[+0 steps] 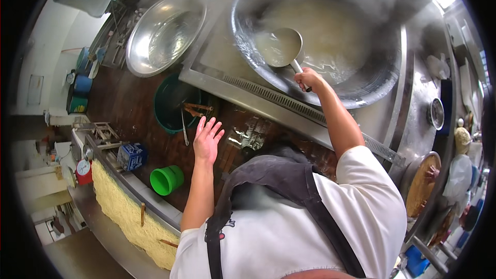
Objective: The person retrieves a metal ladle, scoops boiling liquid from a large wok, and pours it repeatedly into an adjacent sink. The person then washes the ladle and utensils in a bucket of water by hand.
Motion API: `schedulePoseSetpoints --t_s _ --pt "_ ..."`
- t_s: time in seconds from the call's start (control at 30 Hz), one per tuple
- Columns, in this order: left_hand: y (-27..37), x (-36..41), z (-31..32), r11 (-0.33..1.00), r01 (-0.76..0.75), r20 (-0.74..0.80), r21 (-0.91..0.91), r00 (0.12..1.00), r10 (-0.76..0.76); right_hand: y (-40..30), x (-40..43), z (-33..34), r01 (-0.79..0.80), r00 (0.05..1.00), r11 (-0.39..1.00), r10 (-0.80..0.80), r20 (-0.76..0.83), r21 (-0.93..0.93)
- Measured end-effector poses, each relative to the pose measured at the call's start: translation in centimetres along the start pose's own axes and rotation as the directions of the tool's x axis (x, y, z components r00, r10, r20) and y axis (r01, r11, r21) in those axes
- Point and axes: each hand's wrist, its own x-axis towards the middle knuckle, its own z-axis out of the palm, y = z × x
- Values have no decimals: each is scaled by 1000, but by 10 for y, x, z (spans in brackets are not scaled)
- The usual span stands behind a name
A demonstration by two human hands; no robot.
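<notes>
My right hand (307,79) grips the handle of a large metal ladle (279,47). The ladle's bowl holds cloudy liquid and sits inside the near left rim of a wide wok (358,102). Pale, steaming liquid (329,35) fills the wok, and vapour hides its far side. My left hand (208,139) is raised over the floor with its fingers apart, holding nothing. Just beyond it in the picture stands a dark green tub (162,102), with wooden sticks (197,108) and a metal utensil (185,128) at its edge.
A large steel basin (141,56) stands left of the steel stove (248,97). Yellow noodles (124,217) cover a counter at lower left, near a red dial scale (83,170). A green bucket (166,180) and a blue box (132,156) are below. Wet floor tiles (248,131) glisten.
</notes>
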Motion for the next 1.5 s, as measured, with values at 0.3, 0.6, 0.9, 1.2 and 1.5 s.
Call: schedulePoseSetpoints --t_s 0.3,0.6,0.9,1.2,1.5 --pt "1 20 12 999 33 58 -10 998 -32 -56 -39 63 144 978 939 -183 -100 -312" --pt "7 35 15 999 37 84 -32 996 -35 -67 -22 108 194 909 743 -381 -166 -641" --pt "5 40 19 996 51 96 -68 994 -44 -70 -8 142 278 836 607 -535 -124 -744" --pt "2 46 36 998 55 134 -10 990 -53 -65 -9 122 325 725 443 -684 -80 -836" --pt "12 46 46 999 37 160 -17 987 -34 4 -23 -78 -317 749 567 -341 -567 -760"
